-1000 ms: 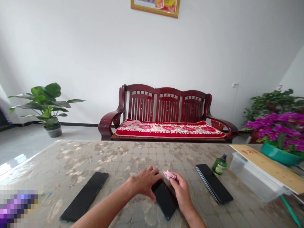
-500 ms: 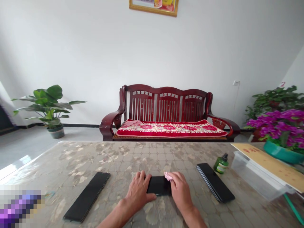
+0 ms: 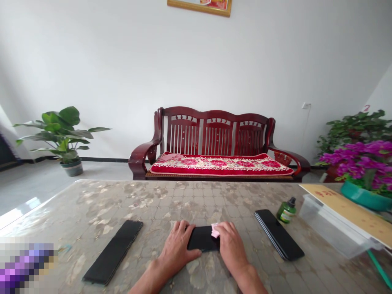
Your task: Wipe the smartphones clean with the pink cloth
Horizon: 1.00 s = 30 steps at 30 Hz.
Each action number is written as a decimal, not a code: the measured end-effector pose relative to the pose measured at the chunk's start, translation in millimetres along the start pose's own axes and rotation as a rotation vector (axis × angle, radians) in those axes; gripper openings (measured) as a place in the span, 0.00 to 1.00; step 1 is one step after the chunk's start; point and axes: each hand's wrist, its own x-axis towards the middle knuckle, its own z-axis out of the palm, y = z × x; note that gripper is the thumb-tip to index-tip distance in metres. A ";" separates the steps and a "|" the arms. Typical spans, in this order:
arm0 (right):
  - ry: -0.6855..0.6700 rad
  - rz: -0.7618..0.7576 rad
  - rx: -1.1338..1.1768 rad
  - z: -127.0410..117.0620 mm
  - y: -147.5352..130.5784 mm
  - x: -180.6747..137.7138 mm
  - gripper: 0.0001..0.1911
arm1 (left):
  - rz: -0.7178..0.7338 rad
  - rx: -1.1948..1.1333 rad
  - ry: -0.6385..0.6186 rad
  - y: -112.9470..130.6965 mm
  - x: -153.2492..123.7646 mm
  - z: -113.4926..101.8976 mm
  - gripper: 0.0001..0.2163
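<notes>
A black phone (image 3: 202, 239) lies flat and crosswise on the patterned table (image 3: 128, 204) in front of me. My left hand (image 3: 176, 249) grips its left end, fingers over the far edge and thumb along the near edge. My right hand (image 3: 231, 245) presses a small folded pink cloth (image 3: 214, 230) onto the phone's right part, fingers closed on the cloth. A long black stack of phones (image 3: 114, 251) rests to the left. Another black stack (image 3: 279, 233) sits to the right.
A small green bottle (image 3: 286, 210) stands by the right stack. A clear plastic bin (image 3: 330, 226) with a cardboard sheet (image 3: 352, 214) on top is at the right edge, purple flowers (image 3: 364, 159) behind it. A red wooden bench (image 3: 214, 147) and a potted plant (image 3: 63, 136) stand beyond the table.
The phone was turned from a diagonal lie to crosswise a second ago. Since then my right hand with the cloth has slid slightly left over the screen.
</notes>
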 end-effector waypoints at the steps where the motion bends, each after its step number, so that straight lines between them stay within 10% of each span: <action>1: 0.009 0.017 -0.007 -0.5 1.7 0.7 0.17 | -0.001 -0.002 0.003 -0.1 -0.1 0.3 0.27; 30: 0.048 -0.028 -0.054 -3.2 -7.4 -10.7 0.16 | -0.045 0.136 -0.014 15.8 -4.2 -2.2 0.24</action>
